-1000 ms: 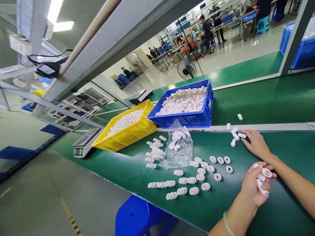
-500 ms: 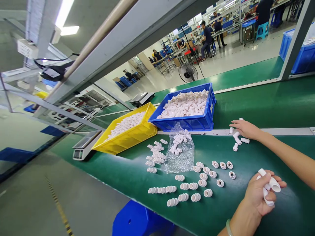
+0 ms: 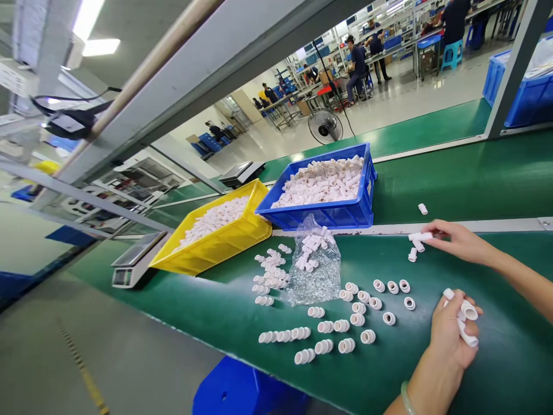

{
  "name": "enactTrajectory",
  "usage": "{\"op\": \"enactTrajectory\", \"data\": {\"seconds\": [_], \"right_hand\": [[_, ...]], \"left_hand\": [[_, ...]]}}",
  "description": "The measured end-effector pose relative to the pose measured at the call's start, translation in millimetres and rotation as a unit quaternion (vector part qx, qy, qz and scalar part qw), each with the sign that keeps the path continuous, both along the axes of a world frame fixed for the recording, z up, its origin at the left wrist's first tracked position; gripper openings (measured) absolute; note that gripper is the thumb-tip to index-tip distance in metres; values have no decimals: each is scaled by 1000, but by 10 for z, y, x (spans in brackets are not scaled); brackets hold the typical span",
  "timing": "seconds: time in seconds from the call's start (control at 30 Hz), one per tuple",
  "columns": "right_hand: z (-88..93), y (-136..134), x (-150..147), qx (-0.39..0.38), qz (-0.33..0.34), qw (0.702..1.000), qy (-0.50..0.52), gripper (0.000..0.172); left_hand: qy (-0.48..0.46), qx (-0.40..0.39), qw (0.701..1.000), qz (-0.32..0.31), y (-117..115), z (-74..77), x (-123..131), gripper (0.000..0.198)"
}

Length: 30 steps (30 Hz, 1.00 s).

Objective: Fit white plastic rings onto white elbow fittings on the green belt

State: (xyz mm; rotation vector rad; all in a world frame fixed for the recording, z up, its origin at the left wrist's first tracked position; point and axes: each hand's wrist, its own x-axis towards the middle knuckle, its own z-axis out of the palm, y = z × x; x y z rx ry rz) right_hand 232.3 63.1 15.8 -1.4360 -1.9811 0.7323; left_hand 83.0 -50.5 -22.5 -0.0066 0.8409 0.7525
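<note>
Since dozens of white fittings (image 3: 324,346) lie set out singly and in short rows along the table (image 3: 367,253), the work looks well under way but not finished. More sit in a small heap on the bag (image 3: 317,285), with another cluster just beside it. Both the blue bin (image 3: 319,218) and the yellow bin (image 3: 224,251) are heaped with white pieces, so plenty appears to be left.

The left hand (image 3: 448,337) is curled around a bundle of at least three fittings, whose ends poke out between thumb and fingers; the exact count is hidden. Its forearm rises from the bottom edge, a bracelet (image 3: 406,397) at the wrist, with the palm turned toward the other arm. This hand is above the table, well apart from the rows.

Farther out, the right hand (image 3: 462,242) reaches in from the right edge, back upward, fingers pointing left. Its thumb and fingertips are pinched together on the end of one fitting beside a few loose pieces (image 3: 413,257); whether that one is lifted, I cannot tell. Beyond the metal strip (image 3: 501,225), a single piece (image 3: 422,208) lies apart from the group.
</note>
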Motion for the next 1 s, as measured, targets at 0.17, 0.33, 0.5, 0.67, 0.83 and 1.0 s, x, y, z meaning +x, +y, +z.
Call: {"op": "enactTrajectory", "data": {"seconds": [0.17, 0.33, 0.5, 0.67, 0.83, 1.0], "right_hand": [[109, -1245, 101, -36, 17, 997, 63, 21], [-156, -1748, 75, 23, -1, 999, -44, 22], [-325, -1771, 2, 47, -48, 995, -74, 23], [-422, -1736, 33, -48, -87, 995, 16, 37], [-407, -1767, -2, -73, -51, 993, 81, 56], [-421, -1787, -90, -162, -56, 959, 226, 54]], "left_hand": [[14, 23, 999, 31, -5, -39, 37, 36], [42, 70, 996, 31, -72, 2, 43, 50], [143, 168, 974, 54, -105, 32, 49, 56], [142, 196, 970, 18, -133, 25, 70, 60], [109, 151, 983, 2, -154, 31, 67, 61], [110, 161, 981, 14, -133, 75, 46, 58]]}}
